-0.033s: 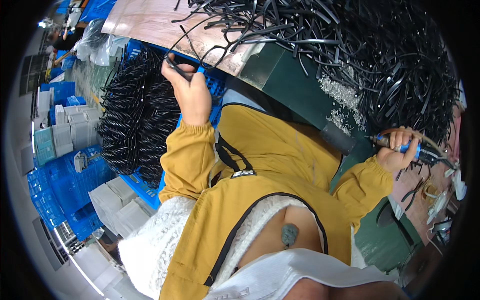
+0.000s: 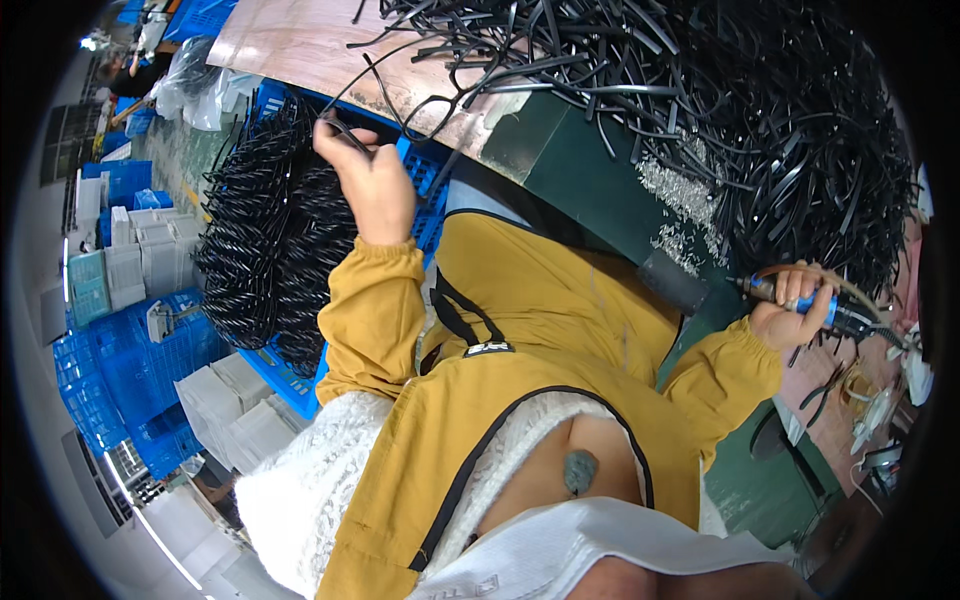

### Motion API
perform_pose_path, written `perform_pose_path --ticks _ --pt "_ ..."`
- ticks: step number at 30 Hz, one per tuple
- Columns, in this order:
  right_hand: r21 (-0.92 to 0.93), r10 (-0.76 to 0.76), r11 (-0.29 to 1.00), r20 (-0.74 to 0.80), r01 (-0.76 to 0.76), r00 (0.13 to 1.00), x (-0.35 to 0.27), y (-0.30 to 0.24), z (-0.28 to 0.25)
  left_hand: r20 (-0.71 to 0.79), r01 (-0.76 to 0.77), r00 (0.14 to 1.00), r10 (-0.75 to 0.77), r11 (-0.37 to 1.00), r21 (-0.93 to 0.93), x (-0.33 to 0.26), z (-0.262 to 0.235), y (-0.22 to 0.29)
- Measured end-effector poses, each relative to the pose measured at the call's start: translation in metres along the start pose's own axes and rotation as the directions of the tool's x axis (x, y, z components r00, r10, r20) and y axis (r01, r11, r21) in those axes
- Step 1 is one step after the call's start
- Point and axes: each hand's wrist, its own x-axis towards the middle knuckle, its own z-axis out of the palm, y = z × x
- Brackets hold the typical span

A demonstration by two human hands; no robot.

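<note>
Two hands are at work, well apart. We find the left hand (image 2: 372, 185) raised over the blue crate (image 2: 290, 375), fingers pinched on a thin black strip (image 2: 340, 128); against the frame just prior, we note no shift in either hand, so we judge the strip is not yet released into the bundled black strips (image 2: 265, 250) filling that crate. Our right hand (image 2: 790, 310) is clenched around a blue-handled tool (image 2: 800, 298), its hose trailing off to the right. The bench top is green (image 2: 590, 160), with a bare brown board (image 2: 300, 45) beyond it; a great loose heap of black strips (image 2: 720, 110) covers the far side. Stacked blue crates (image 2: 120, 360) and grey trays (image 2: 225, 400) stand on the floor at left.
</note>
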Motion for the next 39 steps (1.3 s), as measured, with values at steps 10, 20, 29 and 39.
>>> perform_pose_path --ticks 10,20,29,39 --pt "0.014 0.000 1.000 0.006 0.000 1.000 -0.005 0.000 0.011 -0.394 0.329 0.733 -0.554 0.796 -0.508 0.102 0.030 -0.052" --pt "-0.020 0.025 1.000 0.067 -0.024 0.997 -0.007 -0.002 0.018 -0.358 -0.181 0.934 0.018 0.886 -0.427 0.038 -0.004 -0.035" --pt "-0.003 0.024 1.000 0.058 -0.024 0.998 -0.007 0.001 0.021 -0.571 0.248 0.741 -0.353 0.935 -0.255 0.097 0.043 -0.037" --pt "-0.031 0.065 0.998 0.102 -0.062 0.993 -0.005 0.002 0.025 0.035 -0.318 0.856 0.515 0.473 0.822 0.143 0.047 -0.047"
